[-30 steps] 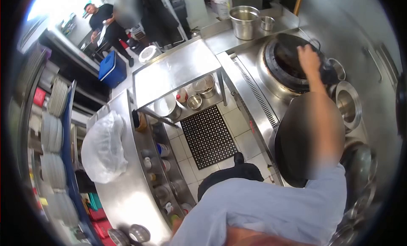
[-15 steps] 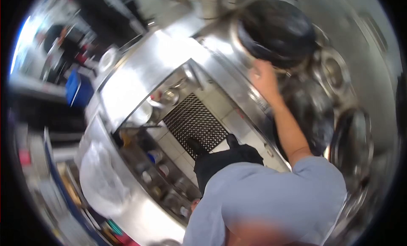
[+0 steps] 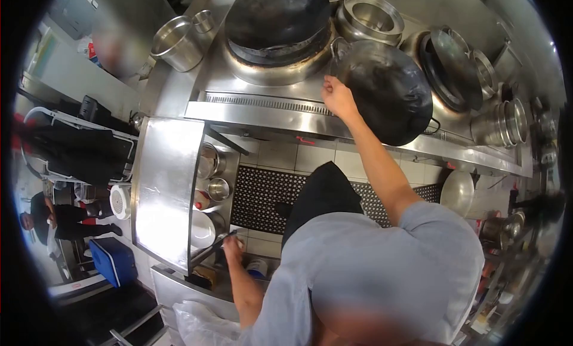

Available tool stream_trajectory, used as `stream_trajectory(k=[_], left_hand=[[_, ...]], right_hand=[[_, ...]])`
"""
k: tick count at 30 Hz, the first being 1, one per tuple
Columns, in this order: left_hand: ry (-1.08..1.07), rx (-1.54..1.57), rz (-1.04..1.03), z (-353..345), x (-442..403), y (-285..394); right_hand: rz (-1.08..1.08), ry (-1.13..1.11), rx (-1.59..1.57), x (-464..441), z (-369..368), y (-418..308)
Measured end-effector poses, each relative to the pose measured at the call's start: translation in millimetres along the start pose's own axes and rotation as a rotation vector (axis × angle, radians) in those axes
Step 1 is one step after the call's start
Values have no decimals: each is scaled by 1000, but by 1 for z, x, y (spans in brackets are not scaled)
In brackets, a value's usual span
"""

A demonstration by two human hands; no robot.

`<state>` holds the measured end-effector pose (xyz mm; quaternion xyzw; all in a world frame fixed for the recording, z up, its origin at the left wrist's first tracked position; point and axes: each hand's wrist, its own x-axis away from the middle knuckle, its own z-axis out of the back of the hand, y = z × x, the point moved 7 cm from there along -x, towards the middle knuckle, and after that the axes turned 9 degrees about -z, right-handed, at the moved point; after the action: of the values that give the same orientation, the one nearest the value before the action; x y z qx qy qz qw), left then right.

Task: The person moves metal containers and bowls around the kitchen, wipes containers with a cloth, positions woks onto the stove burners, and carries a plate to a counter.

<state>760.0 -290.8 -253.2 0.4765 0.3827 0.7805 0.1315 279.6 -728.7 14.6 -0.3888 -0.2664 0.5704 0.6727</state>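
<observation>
My right hand [image 3: 338, 98] is raised over the front of the steel range [image 3: 262, 105], its fingers curled in and nothing visible in them. Just behind it, a large black wok [image 3: 382, 86] lies on the range; whether the hand touches its rim I cannot tell. A second black wok [image 3: 277, 15] rests on a ring burner to the left. Low at my left side, my left hand [image 3: 233, 249] is closed near a dark leg of the steel table [image 3: 167, 191]. A small pale patch shows at its fingers, too small to name.
A steel pot [image 3: 179, 45] stands left of the burners, and a metal bowl ring [image 3: 373, 18] behind. Further right are another wok [image 3: 456, 62] and stacked pots [image 3: 498, 125]. A perforated black mat [image 3: 256, 194] covers the floor. A blue cooler [image 3: 113, 262] and another person [image 3: 65, 218] are at left.
My view has turned, so the range now runs across the top. My left hand has come into view at the lower left. The right hand appears left of the wok.
</observation>
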Motion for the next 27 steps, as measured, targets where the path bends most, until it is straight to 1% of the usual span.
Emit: stream_trajectory(k=[1,2,3,4,6,7,8,9,10,11,12,13,14,15,16,17,18,19,20,21,22,23,24,25,26,27], left_hand=[[2,17,-91,2,-2,58],[4,42,-184,3,-9,98],[-12,67,-338,11,-29,117],[-25,90,-488,16,-41,133],[-12,61,-521,13,-5,162],[0,15,-555,8,12,175],[-21,17,-484,5,15,153],[-35,20,-411,6,24,122],[-57,-28,-331,2,45,104],[-109,-4,-294,11,52,48],[-68,-47,-139,22,68,-6],[-10,-225,99,22,115,-4],[29,-200,143,35,141,-44],[-13,-248,-2,54,167,-100],[-6,-243,-85,46,180,-110],[0,-238,-169,38,194,-121],[91,-263,101,40,219,-133],[135,-247,246,36,231,-152],[183,-226,390,32,244,-171],[9,-595,-106,20,219,-165],[-154,-952,-621,-8,218,-162],[-101,-625,-408,-10,201,-162],[-78,-149,-64,-9,172,-168],[108,315,257,-8,152,-167],[183,174,105,1,103,-192],[12,-151,-46,18,106,-91]], right_hand=[[-82,-88,17,-2,-14,5],[-155,-175,37,-9,-28,12],[-123,-165,-36,-21,-39,24],[-110,-166,-35,-38,-45,36],[-114,132,-35,-95,-25,59],[-143,200,-31,-133,-18,79],[-170,262,-33,-174,-9,96],[-206,320,-106,-203,1,107],[-500,110,-397,-215,-1,99],[-484,169,-464,-235,-3,111],[-551,129,-369,-262,-12,133],[-581,87,-317,-269,-16,139],[-374,94,-298,-293,-23,163],[-273,151,-248,-245,-7,99],[-122,171,79,-259,-7,112],[-188,160,-132,-220,-2,77],[-206,117,-124,-172,10,34],[-78,77,-225,-162,20,48],[-187,-13,-429,-122,28,26],[-184,-110,-466,-85,37,-3],[-327,-238,-525,-54,41,-17],[-413,-316,-402,-31,48,-29],[-505,-380,-278,-8,55,-37],[-340,-291,54,0,75,-64],[-164,-187,383,8,97,-95],[-141,-168,370,9,128,-111]])
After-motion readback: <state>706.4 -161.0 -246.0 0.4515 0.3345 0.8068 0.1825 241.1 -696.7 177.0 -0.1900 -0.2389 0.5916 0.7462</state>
